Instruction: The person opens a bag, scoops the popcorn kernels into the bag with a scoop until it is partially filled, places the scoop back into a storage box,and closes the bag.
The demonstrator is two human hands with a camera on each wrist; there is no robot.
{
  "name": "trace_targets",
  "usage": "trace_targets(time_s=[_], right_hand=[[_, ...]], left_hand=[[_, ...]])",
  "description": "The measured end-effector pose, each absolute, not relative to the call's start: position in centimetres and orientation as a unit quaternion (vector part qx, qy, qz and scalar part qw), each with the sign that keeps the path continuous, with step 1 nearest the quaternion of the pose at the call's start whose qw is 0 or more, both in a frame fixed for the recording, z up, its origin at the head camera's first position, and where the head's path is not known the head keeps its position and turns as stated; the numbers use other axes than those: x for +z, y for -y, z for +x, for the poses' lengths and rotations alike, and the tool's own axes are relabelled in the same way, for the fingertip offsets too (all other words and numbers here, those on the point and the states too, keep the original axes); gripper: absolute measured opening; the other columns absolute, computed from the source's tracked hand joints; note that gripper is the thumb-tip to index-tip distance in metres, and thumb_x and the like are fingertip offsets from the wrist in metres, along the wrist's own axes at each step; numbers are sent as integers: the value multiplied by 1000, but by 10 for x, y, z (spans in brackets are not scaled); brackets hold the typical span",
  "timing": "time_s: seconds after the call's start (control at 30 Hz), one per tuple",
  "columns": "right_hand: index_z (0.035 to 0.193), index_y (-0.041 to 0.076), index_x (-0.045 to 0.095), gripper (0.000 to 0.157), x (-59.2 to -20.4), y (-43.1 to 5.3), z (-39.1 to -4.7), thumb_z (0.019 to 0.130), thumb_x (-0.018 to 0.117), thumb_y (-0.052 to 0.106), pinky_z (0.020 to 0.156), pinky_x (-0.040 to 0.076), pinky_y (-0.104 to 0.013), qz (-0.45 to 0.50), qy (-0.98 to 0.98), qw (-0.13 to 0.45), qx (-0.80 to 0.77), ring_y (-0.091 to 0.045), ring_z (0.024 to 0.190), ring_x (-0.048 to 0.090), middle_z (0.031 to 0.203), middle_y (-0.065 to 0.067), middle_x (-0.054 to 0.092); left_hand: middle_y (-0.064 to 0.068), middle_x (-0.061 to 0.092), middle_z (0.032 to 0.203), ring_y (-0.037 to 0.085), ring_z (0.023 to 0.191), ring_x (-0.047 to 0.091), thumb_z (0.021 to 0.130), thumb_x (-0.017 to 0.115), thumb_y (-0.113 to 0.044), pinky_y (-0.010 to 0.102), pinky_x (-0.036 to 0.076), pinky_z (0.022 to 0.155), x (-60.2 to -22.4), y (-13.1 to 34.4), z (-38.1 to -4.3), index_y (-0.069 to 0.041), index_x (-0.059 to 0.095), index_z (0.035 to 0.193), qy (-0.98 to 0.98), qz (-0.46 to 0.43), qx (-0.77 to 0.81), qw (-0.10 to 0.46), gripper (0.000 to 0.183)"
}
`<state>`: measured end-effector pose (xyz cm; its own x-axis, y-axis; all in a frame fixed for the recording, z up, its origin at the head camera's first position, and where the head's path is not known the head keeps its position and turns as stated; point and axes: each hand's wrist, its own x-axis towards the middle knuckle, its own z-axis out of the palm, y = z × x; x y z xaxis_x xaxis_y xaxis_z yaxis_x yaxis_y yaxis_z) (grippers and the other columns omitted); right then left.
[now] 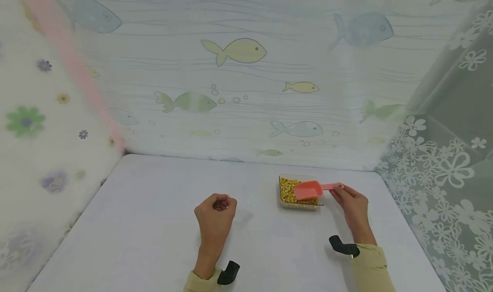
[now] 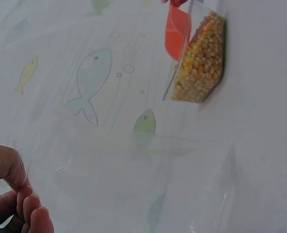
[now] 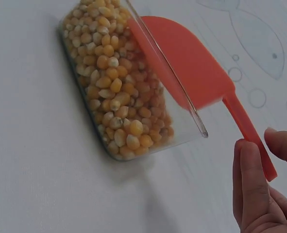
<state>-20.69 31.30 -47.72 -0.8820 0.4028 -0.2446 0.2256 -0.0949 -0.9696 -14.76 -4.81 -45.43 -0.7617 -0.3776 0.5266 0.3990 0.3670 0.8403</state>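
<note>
In the head view, my right hand (image 1: 353, 206) pinches the end of a coral-red scoop's (image 1: 309, 190) handle. The scoop's blade reaches over the rim into a clear rectangular container (image 3: 184, 141) of yellow corn kernels (image 3: 115, 97). My left hand (image 1: 216, 217) is to the left of the container, its fingers curled and thumb against them. The left wrist view shows those fingers pinching the edge of a clear plastic bag (image 2: 192, 179), which is hardly visible from the head. How much of the scoop sits among the kernels is hard to tell.
Container and hands are at a white table (image 1: 146, 215). A fish-print sheet (image 1: 239, 112) hangs behind it. Flower-patterned sheets stand at left (image 1: 46, 155) and right (image 1: 443, 189). Each wrist wears a black curved mount (image 1: 229, 273).
</note>
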Motion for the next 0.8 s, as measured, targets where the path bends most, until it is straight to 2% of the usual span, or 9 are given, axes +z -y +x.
trace_targets(time_s=[0.1,0.3,0.57,0.8], right_hand=[[148,-6,45,60,-477,-311,-207,99,67,18,89,53,-17,-235,672,61,700,6,88,69,118,0,60],[146,-7,47,59,-472,-307,-209,99,67,24,86,54,-16,-226,708,51,667,7,86,68,125,-10,61],[144,-7,46,54,-455,-303,-209,103,60,25,85,54,-17,-224,693,48,684,4,85,70,103,5,64],[134,-8,50,48,-442,-301,-205,100,65,23,79,56,-16,-203,706,67,675,3,79,72,86,13,68]], left_hand=[[4,63,60,10,50,56,75,69,13,18,48,49,-454,48,-148,-2,71,71,747,-4,-572,339,16],[3,63,60,10,51,56,76,69,13,18,49,50,-453,49,-147,-3,71,70,746,6,-578,330,17],[4,64,60,12,50,57,75,69,12,19,50,50,-450,49,-147,-2,71,70,744,16,-589,316,15],[4,64,60,10,50,58,75,70,12,18,50,50,-450,54,-148,-3,72,69,745,23,-587,317,16]])
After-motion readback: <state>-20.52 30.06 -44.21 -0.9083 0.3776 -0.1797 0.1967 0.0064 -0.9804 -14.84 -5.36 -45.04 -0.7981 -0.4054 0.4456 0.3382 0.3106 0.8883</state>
